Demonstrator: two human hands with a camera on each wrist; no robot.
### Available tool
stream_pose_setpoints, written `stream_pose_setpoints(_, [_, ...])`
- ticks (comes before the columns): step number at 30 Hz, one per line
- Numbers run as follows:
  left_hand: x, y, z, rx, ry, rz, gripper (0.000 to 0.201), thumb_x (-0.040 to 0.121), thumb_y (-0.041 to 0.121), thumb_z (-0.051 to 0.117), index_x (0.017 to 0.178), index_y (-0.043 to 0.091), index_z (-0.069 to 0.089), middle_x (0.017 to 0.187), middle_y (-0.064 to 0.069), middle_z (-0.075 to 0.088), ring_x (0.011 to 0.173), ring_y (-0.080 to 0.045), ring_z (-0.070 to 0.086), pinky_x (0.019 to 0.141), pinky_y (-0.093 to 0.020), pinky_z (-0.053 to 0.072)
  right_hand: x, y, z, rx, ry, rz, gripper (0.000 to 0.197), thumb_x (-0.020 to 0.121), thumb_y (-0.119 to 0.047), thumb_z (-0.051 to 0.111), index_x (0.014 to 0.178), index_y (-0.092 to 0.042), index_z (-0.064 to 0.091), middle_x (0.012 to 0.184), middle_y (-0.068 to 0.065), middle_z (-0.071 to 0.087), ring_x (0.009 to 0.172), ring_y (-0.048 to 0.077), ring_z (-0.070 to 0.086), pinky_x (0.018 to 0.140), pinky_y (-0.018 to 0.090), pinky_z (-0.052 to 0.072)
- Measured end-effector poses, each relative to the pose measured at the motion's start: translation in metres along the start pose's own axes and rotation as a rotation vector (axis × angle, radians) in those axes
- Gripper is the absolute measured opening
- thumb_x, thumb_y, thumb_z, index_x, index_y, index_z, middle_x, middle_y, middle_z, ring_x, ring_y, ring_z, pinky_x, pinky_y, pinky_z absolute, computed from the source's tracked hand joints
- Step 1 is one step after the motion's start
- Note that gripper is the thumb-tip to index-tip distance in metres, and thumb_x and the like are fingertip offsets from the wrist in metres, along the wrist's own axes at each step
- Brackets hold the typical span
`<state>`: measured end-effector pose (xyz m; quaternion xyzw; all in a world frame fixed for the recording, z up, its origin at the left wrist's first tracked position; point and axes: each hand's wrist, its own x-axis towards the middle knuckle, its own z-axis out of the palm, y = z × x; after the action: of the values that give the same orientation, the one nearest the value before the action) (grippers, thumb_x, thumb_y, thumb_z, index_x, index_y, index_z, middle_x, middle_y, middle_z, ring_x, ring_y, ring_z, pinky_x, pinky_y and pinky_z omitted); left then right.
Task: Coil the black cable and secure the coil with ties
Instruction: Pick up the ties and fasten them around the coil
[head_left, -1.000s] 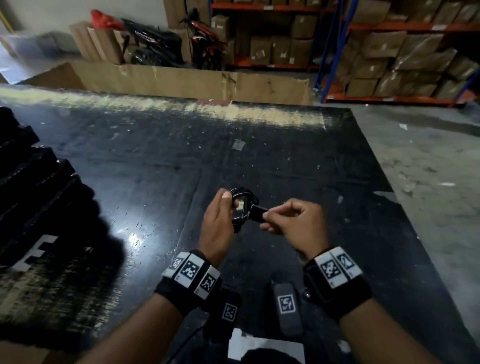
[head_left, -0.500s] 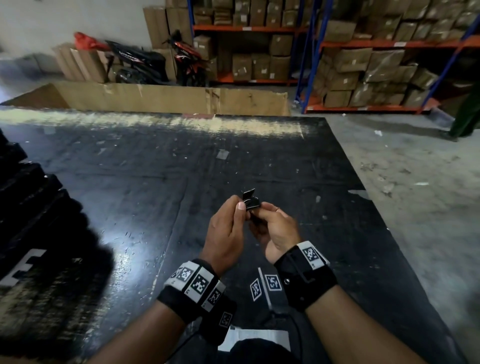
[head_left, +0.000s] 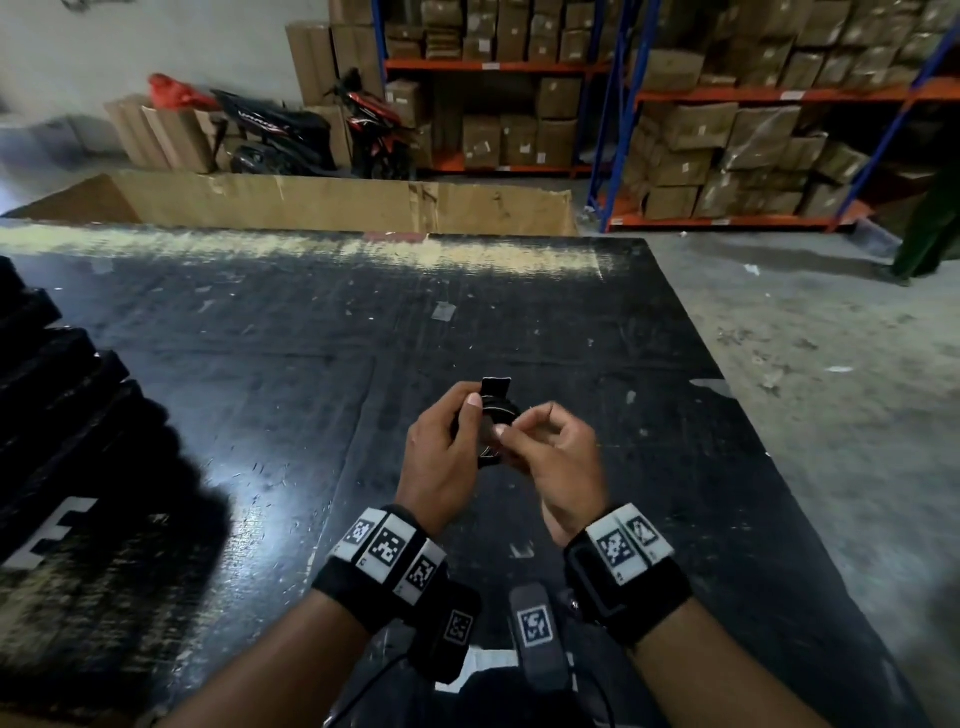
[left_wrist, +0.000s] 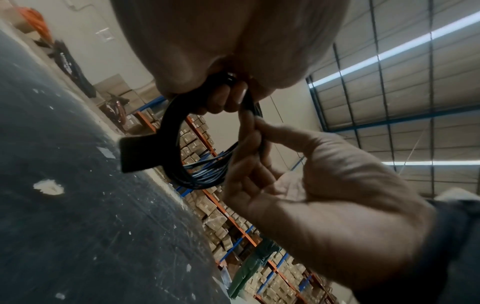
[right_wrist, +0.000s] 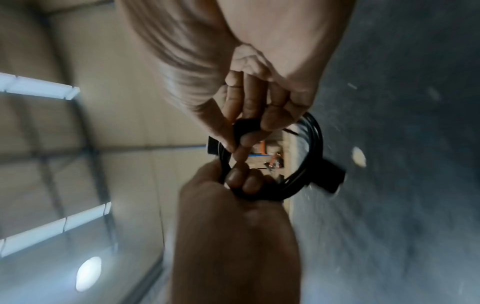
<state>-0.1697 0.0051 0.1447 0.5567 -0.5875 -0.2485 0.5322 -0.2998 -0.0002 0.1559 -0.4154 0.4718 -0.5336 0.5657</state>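
Black cable (head_left: 494, 422) already wound in small coil, held in air above dark table (head_left: 260, 364), near centre, between both hands. Left hand (head_left: 441, 462) grips one side of coil, fingers curled through loop. Right hand (head_left: 556, 457) pinches opposite side at strap tie (right_wrist: 245, 128).

Handling, judged: light, thin, springy; loops may fan out if released. Best hold: across bundled strands beside tie.

Head view: coil mostly hidden by hands. Left wrist view: separate strands, flat tie tab (left_wrist: 137, 153) sticking out. Right wrist view blurred.
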Motion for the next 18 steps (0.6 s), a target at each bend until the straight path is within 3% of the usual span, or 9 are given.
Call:
stream_pose_setpoints(2, [0.003, -0.003, -0.002, 0.022, -0.001, -0.016, 0.029, 0.103, 0.033, 0.042, 0.109, 0.033, 0.071, 0.086, -0.001, 0.076, 0.082, -0.023, 0.073, 0.072, -0.055, 0.06, -0.003, 0.002, -0.004, -0.328, -0.009, -0.217, 0.016, 0.079, -0.002, 0.08, 0.081, -0.009, 0.066, 0.072, 0.0, 0.073, 0.065, 0.009, 0.07, 0.063, 0.023, 0.057])
stream_pose_setpoints(5, [0.003, -0.005, -0.003, 0.049, -0.026, -0.048, 0.03, 0.102, 0.034, 0.043, 0.108, 0.03, 0.072, 0.089, -0.001, 0.078, 0.087, -0.02, 0.073, 0.08, -0.052, 0.059, -0.006, 0.003, -0.01, -0.615, 0.003, -0.485, 0.016, 0.078, -0.008, 0.079, 0.087, -0.016, 0.068, 0.077, -0.007, 0.072, 0.069, 0.007, 0.069, 0.064, 0.015, 0.055])
stream_pose_setpoints(7, [0.003, -0.005, -0.002, 0.055, -0.05, -0.067, 0.029, 0.104, 0.03, 0.045, 0.106, 0.025, 0.073, 0.092, 0.002, 0.078, 0.09, -0.016, 0.073, 0.083, -0.048, 0.059, -0.005, 0.004, -0.014, -0.783, 0.0, -0.672, 0.019, 0.076, -0.008, 0.076, 0.091, -0.016, 0.067, 0.082, -0.004, 0.071, 0.074, 0.01, 0.068, 0.07, 0.022, 0.058])
stream_pose_setpoints(10, [0.005, -0.005, -0.003, 0.093, -0.092, -0.074, 0.028, 0.107, 0.024, 0.047, 0.104, 0.023, 0.074, 0.092, 0.004, 0.078, 0.089, -0.009, 0.072, 0.079, -0.028, 0.056, -0.001, 0.008, -0.02, -0.962, -0.035, -0.898, 0.012, 0.078, -0.007, 0.073, 0.089, -0.011, 0.072, 0.078, 0.0, 0.07, 0.072, 0.019, 0.063, 0.067, 0.035, 0.056])
stream_pose_setpoints(13, [0.005, -0.004, -0.008, 0.156, -0.167, -0.057, 0.028, 0.107, 0.025, 0.046, 0.107, 0.025, 0.075, 0.093, 0.007, 0.078, 0.084, -0.001, 0.069, 0.067, -0.006, 0.046, 0.004, 0.006, -0.026, -0.929, -0.042, -0.899, 0.004, 0.083, -0.012, 0.076, 0.086, -0.01, 0.073, 0.08, 0.0, 0.067, 0.072, 0.016, 0.06, 0.067, 0.028, 0.053])
stream_pose_setpoints(16, [0.004, -0.005, -0.013, 0.236, -0.256, -0.003, 0.028, 0.107, 0.028, 0.046, 0.108, 0.027, 0.074, 0.089, 0.005, 0.078, 0.081, -0.007, 0.07, 0.063, -0.016, 0.05, 0.011, 0.0, -0.031, -0.804, -0.061, -0.782, 0.007, 0.082, -0.013, 0.079, 0.084, -0.011, 0.073, 0.097, -0.002, 0.067, 0.087, 0.01, 0.065, 0.073, 0.017, 0.052])
stream_pose_setpoints(18, [0.004, -0.005, -0.017, 0.279, -0.312, 0.05, 0.027, 0.107, 0.027, 0.046, 0.105, 0.026, 0.073, 0.085, 0.002, 0.077, 0.077, -0.012, 0.069, 0.067, -0.027, 0.049, 0.013, -0.004, -0.034, -0.72, -0.103, -0.69, 0.006, 0.081, -0.012, 0.08, 0.083, -0.01, 0.075, 0.102, -0.004, 0.074, 0.091, 0.007, 0.072, 0.076, 0.023, 0.06])
